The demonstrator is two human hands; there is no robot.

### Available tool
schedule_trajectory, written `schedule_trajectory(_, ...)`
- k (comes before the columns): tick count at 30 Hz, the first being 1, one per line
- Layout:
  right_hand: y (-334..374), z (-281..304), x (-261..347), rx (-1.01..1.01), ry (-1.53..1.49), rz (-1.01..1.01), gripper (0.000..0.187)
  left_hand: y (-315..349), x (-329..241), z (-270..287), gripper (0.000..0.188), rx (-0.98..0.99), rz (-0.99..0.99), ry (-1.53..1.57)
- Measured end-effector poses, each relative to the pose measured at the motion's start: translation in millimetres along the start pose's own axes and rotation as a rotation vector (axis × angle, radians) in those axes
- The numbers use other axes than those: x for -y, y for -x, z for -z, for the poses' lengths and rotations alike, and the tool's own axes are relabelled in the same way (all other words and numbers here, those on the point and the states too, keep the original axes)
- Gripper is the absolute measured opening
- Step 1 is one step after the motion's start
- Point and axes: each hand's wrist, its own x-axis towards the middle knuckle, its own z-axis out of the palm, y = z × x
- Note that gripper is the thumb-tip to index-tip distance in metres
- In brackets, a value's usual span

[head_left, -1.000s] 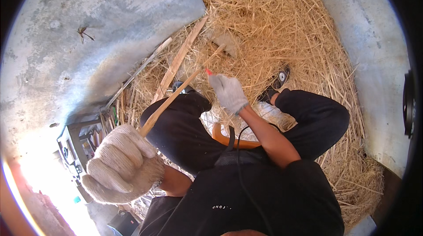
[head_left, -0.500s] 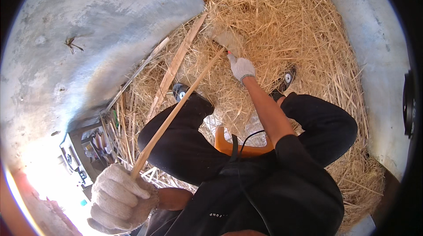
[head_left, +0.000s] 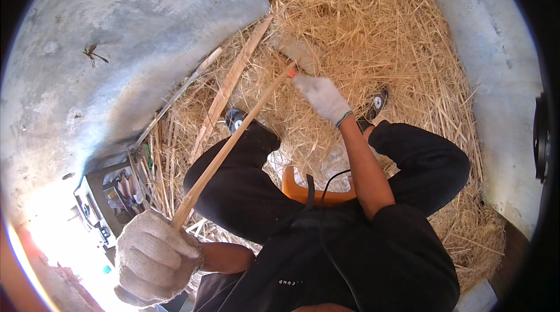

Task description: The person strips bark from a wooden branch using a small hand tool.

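My left hand [head_left: 154, 259], in a white knit glove, is closed round the near end of a long pale wooden stick [head_left: 230, 142]. The stick slants away over my left thigh to the straw between my feet. Its far tip meets my right hand [head_left: 322, 97], also gloved, whose fingers are closed on an orange-red handle [head_left: 292, 73]. Only a small bit of that handle shows; which tool it belongs to I cannot make out. Loose straw and thin shavings [head_left: 350, 38] lie under and beyond both.
I sit on an orange plastic seat [head_left: 297, 189], knees spread. Flat wooden boards [head_left: 230, 87] lean left of my feet. Grey walls [head_left: 146, 38] rise on both sides. A box holding assorted items [head_left: 119, 192] stands low at the left, beside bright light.
My right hand has turned and drawn slightly back towards me, showing more of the orange-red handle. The left hand and the stick have shifted only slightly.
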Motion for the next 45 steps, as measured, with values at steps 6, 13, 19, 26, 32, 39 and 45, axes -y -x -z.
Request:
schedule_trajectory(6, -34, -24, -54, -0.169, 0.246, -0.185, 0.081, -2, 16, -17, 0.033, 0.050, -0.011, -0.185)
schedule_trajectory(13, -10, -39, -39, -0.107, 0.160, -0.078, 0.089, 0, 17, -23, 0.037, 0.095, -0.004, -0.197)
schedule_trajectory(19, -33, -2, -84, -0.048, 0.352, -0.350, 0.093, 1, 21, -32, 0.041, 0.162, 0.054, -0.150)
schedule_trajectory(26, 23, -29, -10, -0.066, -0.138, 0.110, 0.089, 0, 19, -31, 0.046, 0.186, 0.067, -0.250)
schedule_trajectory(32, 4, -49, -40, -0.147, 0.114, -0.207, 0.094, -5, 21, -40, 0.050, 0.237, 0.110, -0.261)
schedule_trajectory(39, 144, -40, 100, 0.083, -0.285, 0.296, 0.060, 0, 22, -43, 0.054, 0.266, 0.138, -0.251)
schedule_trajectory(45, 94, -31, 28, -0.140, 0.070, -0.075, 0.060, 6, 25, -64, 0.057, 0.394, 0.233, -0.227)
